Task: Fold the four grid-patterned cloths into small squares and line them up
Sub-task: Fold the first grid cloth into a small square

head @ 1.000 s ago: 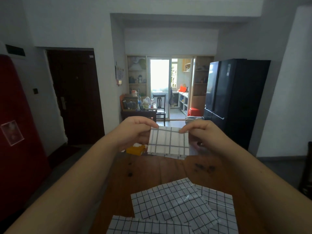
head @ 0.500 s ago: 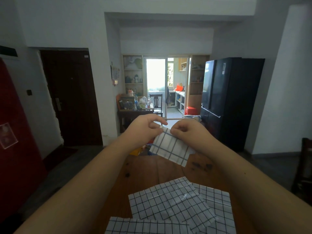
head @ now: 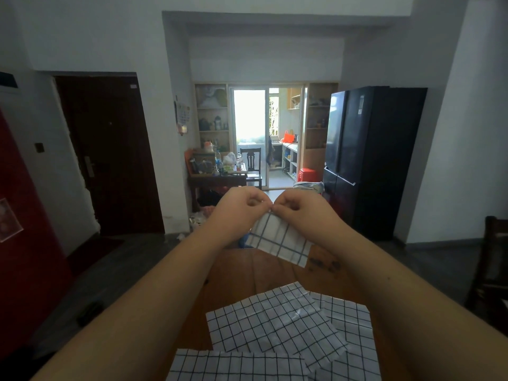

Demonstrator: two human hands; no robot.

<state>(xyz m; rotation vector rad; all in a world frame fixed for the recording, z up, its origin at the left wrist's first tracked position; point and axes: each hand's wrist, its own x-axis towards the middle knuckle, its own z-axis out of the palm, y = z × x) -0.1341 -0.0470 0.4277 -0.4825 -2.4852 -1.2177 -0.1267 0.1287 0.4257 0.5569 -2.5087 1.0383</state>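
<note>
Wooden table runs away from you. Above its far end your left hand and right hand meet, each pinching the top edge of the folded cloth, which hangs tilted and clear of the wood. Nearer you lie three unfolded cloths (overlapping): the top cloth, the right cloth and the near cloth. A black fridge stands far right, a dark door far left.

Brown wooden table, plank top, dark stains towards its far right. Three grid-patterned cloths lie flat and overlapping at the near end: centre cloth, right cloth partly beneath it, front cloth nearest.
</note>
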